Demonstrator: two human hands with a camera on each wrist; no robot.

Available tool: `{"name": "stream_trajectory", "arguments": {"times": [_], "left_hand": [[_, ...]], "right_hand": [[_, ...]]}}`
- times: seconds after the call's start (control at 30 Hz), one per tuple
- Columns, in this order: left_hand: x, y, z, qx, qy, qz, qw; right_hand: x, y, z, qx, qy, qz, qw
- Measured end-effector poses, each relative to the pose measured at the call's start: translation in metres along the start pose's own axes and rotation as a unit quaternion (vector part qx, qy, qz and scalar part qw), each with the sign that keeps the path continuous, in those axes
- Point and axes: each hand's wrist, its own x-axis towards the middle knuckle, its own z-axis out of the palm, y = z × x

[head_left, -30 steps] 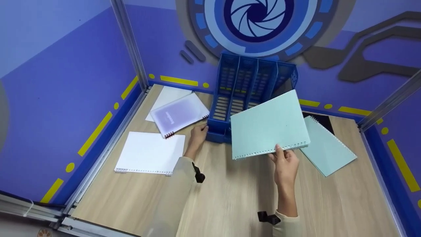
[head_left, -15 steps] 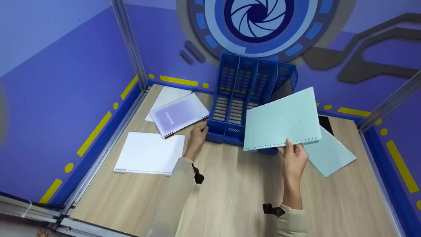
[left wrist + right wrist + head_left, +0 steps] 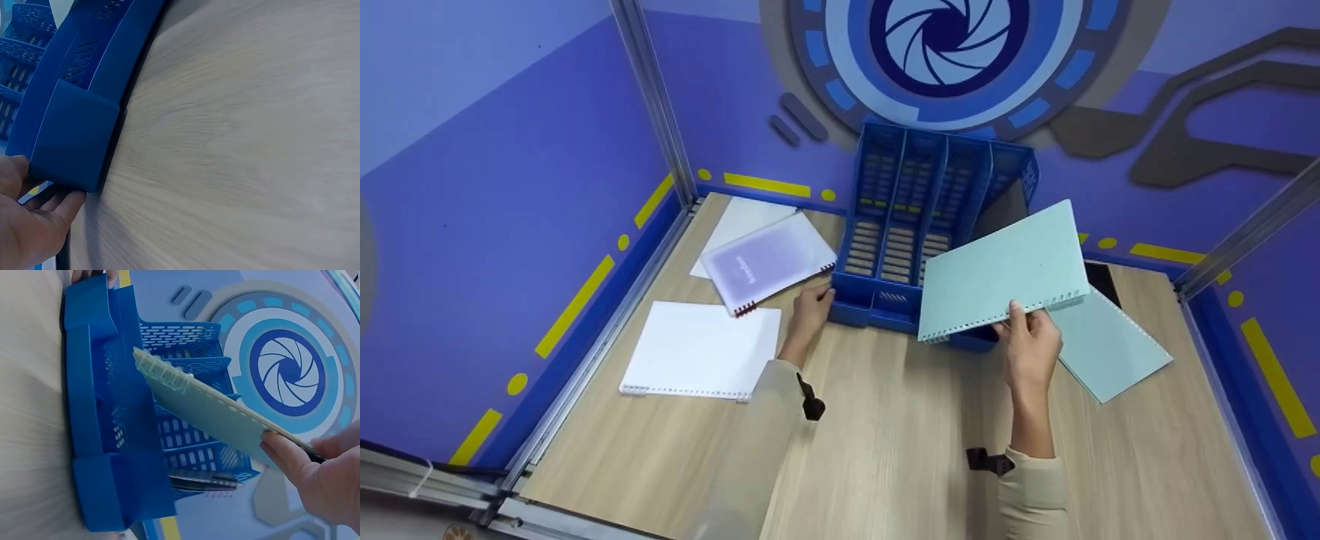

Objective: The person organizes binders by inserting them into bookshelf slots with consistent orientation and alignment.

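A mint-green spiral notebook is pinched at its ring-bound edge by my right hand, tilted in the air before the right side of a blue file organizer. Thumb and fingers of that right hand show on both faces of the notebook in the right wrist view. My left hand holds the front left corner of the organizer, its thumb and fingertips against the end wall. Inside the rightmost compartment stands a dark spiral-bound notebook. The held notebook partly hides the organizer's right half.
A second mint notebook lies at the right, over a black flat item. On the left are a purple notebook, a white sheet-like item beneath it, and a white spiral notebook. Walls enclose the table.
My right hand has carried the mint notebook to the right and slightly away from me, then tilted it flatter. The left hand has stayed at the organizer's corner.
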Motion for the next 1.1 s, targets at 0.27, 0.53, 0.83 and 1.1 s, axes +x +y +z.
{"name": "stream_trajectory", "arguments": {"times": [0.27, 0.53, 0.83, 1.1], "left_hand": [[0.001, -0.001, -0.001, -0.001, -0.006, -0.003, 1.0], [-0.002, 0.0, -0.003, 0.001, -0.003, 0.033, 0.9994], [0.001, 0.0, 0.0, 0.002, -0.011, 0.009, 0.9999], [0.0, -0.002, -0.001, 0.004, -0.008, 0.006, 0.9999]], "right_hand": [[0.015, -0.009, 0.0, -0.045, -0.031, 0.001, 0.9985], [0.022, -0.013, -0.002, -0.005, -0.1, 0.03, 0.9945], [0.024, -0.013, 0.003, 0.059, -0.112, 0.023, 0.9917], [0.025, -0.011, 0.014, 0.112, -0.108, -0.007, 0.9878]]}}
